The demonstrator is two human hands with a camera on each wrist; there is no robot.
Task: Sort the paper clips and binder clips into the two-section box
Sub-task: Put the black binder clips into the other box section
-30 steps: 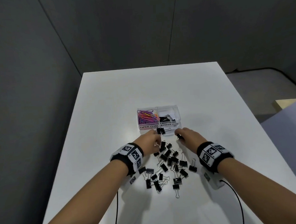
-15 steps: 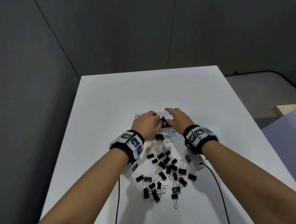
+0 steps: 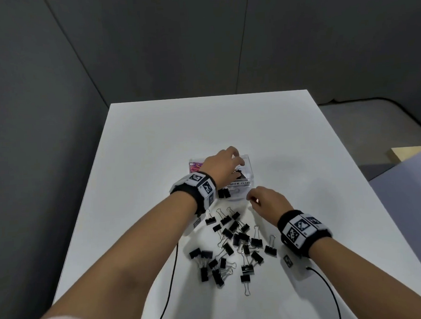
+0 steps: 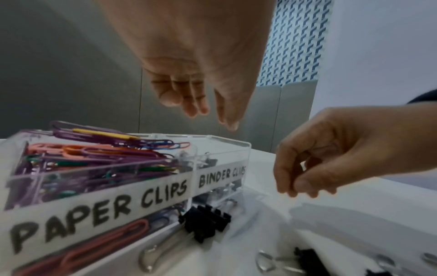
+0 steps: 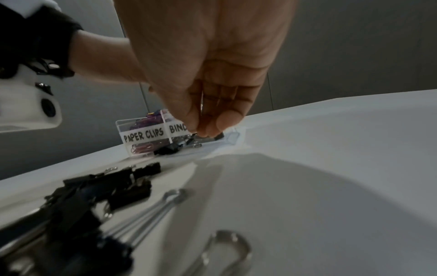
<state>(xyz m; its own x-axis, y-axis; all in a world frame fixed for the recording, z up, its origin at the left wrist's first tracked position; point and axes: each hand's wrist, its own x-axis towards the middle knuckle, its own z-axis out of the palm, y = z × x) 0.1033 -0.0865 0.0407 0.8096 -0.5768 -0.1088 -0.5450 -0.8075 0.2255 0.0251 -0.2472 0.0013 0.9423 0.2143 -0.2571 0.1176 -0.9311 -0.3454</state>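
A clear two-section box [image 3: 247, 168] stands mid-table, labelled PAPER CLIPS and BINDER CLIPS [image 4: 224, 147]. Coloured paper clips [image 4: 94, 151] fill its left section, and a few black binder clips lie in the right one. My left hand [image 3: 225, 163] hovers over the box with its fingers [image 4: 196, 110] hanging relaxed and empty. My right hand [image 3: 255, 198] is just in front of the box. Its fingers [image 5: 220, 121] curl against the thumb, and I see nothing between them. Several black binder clips [image 3: 233, 243] lie scattered nearer to me, and a couple [image 4: 205, 222] sit against the box front.
The white table [image 3: 155, 150] ends in edges at left, right and far side, with grey walls behind. A black cable [image 3: 171, 283] runs off the near edge by the left forearm and another [image 3: 331, 297] by the right wrist.
Both hands rose from the pile to the box. Since then the right hand has drawn back in front of the box, and the left hand stays above it, now empty.
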